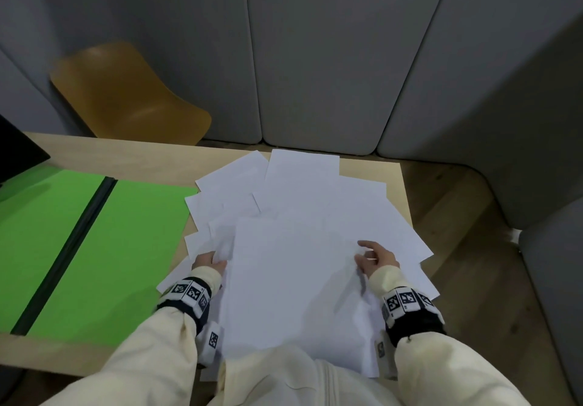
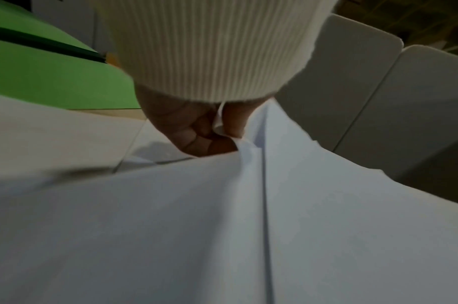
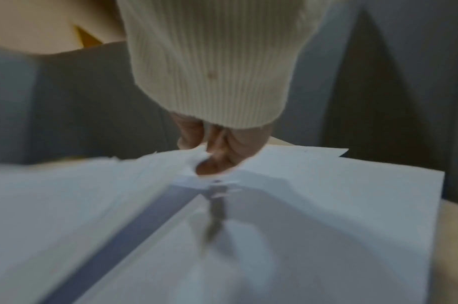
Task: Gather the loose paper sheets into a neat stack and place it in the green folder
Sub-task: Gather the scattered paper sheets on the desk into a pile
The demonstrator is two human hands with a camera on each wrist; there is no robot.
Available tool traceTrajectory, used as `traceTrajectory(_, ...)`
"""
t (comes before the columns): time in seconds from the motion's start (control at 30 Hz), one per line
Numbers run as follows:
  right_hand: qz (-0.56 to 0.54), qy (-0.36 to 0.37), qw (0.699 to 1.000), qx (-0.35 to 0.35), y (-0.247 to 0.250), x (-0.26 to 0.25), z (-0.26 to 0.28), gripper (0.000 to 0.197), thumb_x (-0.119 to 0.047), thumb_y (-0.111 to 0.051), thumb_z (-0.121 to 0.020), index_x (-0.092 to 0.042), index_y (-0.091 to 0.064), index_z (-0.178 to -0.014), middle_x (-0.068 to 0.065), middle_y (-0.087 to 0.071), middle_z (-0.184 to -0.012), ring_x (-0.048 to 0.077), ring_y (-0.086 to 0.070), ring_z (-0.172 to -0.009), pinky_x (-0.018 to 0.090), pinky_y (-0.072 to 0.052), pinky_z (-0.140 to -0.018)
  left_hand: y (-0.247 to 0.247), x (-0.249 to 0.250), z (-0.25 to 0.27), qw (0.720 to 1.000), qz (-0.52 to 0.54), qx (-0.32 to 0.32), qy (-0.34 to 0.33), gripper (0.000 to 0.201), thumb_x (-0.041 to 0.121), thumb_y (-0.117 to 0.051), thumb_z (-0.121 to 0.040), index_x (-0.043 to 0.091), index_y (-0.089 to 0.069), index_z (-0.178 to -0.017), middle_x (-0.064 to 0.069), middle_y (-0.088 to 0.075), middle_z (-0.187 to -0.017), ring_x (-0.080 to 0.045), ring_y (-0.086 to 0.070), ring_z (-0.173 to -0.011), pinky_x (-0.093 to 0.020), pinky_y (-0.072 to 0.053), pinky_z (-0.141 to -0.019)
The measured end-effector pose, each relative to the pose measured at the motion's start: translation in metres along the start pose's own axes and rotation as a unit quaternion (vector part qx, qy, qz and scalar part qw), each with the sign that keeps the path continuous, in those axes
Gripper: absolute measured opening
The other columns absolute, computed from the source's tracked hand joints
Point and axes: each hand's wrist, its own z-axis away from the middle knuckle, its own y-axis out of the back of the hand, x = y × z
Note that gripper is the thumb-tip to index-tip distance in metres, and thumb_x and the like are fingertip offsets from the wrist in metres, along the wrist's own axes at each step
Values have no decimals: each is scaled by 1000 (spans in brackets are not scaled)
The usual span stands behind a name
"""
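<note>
— Where do the white paper sheets [image 1: 296, 216] lie?

— They lie fanned and overlapping on the right part of the table, some edges over its rim. The nearest sheets are lifted a little and bent.

— And the green folder [image 1: 94, 248]?

— It lies open and flat to their left, with a dark spine in the middle, touching the nearest sheets.
</note>
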Motion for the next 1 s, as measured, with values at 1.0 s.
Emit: traceTrajectory(1.0, -67, -105, 989, 84, 5, 36, 0, 43, -10, -63, -84, -4, -55, -126, 20, -64, -120, 37, -60, -109, 36, -46, -94, -15, -4, 5, 991, -101, -71, 48, 58, 23, -47, -96, -7, -29, -143, -18, -31, -152, -30, -32, -141, -32, -25, -114)
